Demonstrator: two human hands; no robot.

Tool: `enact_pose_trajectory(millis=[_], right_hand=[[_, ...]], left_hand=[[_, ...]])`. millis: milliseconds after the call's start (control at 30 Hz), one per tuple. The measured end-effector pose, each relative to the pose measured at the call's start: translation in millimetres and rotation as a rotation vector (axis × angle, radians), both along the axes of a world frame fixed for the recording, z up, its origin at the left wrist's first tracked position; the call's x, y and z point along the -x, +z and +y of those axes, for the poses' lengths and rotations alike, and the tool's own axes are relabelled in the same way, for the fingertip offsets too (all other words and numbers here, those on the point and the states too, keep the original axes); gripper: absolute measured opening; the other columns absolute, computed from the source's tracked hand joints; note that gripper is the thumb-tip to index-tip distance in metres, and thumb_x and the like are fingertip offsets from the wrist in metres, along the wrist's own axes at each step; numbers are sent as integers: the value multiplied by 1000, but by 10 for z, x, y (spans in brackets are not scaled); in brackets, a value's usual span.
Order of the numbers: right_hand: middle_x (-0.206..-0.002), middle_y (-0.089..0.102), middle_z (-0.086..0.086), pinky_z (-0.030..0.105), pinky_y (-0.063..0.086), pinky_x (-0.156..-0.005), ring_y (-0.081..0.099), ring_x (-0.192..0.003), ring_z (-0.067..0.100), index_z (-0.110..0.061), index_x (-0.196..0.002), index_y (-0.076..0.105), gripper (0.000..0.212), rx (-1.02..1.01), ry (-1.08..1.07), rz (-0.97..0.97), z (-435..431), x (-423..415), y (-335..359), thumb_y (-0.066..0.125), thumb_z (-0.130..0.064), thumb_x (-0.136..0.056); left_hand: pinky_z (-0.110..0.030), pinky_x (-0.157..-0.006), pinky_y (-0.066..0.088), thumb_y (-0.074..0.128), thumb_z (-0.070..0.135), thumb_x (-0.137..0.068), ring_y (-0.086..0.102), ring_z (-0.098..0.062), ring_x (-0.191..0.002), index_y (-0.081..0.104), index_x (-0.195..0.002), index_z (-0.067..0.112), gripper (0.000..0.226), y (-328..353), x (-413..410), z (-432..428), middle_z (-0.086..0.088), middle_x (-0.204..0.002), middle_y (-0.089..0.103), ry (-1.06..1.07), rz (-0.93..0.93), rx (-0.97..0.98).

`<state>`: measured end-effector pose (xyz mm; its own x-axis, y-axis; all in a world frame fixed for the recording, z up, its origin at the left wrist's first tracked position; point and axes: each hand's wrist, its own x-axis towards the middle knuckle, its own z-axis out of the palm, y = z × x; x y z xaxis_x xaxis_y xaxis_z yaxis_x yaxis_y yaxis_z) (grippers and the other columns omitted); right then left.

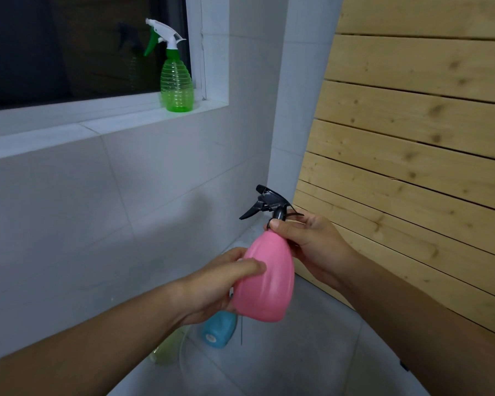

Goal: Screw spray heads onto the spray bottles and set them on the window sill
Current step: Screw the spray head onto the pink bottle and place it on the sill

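Note:
A pink spray bottle (265, 281) is held in mid-air, tilted slightly, with a black spray head (270, 202) on its neck. My left hand (220, 284) wraps around the bottle's body from the left. My right hand (312, 244) pinches the collar of the black spray head at the neck. A green spray bottle (176, 87) with a white and green spray head stands upright on the white window sill (97, 124), at its right end. Below my hands a blue bottle (219, 330) lies on the floor, partly hidden. A pale yellow-green bottle (169, 350) lies beside it.
White tiled wall under the sill and a white corner column on the right of the window. A wooden slatted panel (426, 138) leans along the right side. Grey tiled floor (297, 361) lies below. The dark window pane reflects the green bottle.

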<state>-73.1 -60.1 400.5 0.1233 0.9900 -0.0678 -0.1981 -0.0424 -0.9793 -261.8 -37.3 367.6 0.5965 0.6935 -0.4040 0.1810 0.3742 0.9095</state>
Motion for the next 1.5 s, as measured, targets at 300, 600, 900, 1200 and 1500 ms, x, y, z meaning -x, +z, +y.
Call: enact_pose_trajectory(millis=[300,600,900,1200,1500], right_hand=[[-88,66,15,31,57,-72,65,-78,22,2,-103,67,24,-17,18,8,0,-17,-11,75,-7,-82],[-95,65,19,29,56,-70,64,-80,22,2,-105,67,24,-26,-7,15,7,-23,-10,73,-8,-83],[-94,71,15,28,57,-72,67,-83,22,10,-111,63,30,-31,-24,70,15,-45,-21,70,-5,-86],[-114,68,26,31,58,-85,66,-103,31,14,-116,60,38,-46,121,104,-26,3,46,64,-9,-86],[-103,72,18,39,52,-97,65,-104,30,1,-103,69,25,-55,164,70,-17,12,120,64,-13,-83]], left_hand=[[-48,-88,61,72,46,-75,69,-30,-115,58,-131,23,63,24,-12,-8,-9,-126,69,-4,32,-34],[-44,-88,62,70,63,-76,73,-24,-110,62,-128,31,62,44,-40,-30,-1,-119,76,11,40,-78],[-42,-84,63,81,62,-61,72,-23,-106,57,-124,30,75,60,-34,-41,-1,-120,70,52,90,-162],[-41,-84,61,72,53,-78,74,-27,-108,63,-129,32,56,0,11,-17,-6,-120,77,-73,-115,-83],[-42,-87,62,80,55,-61,74,-24,-105,62,-125,32,71,-10,-69,-86,-4,-117,76,81,-127,-209]])
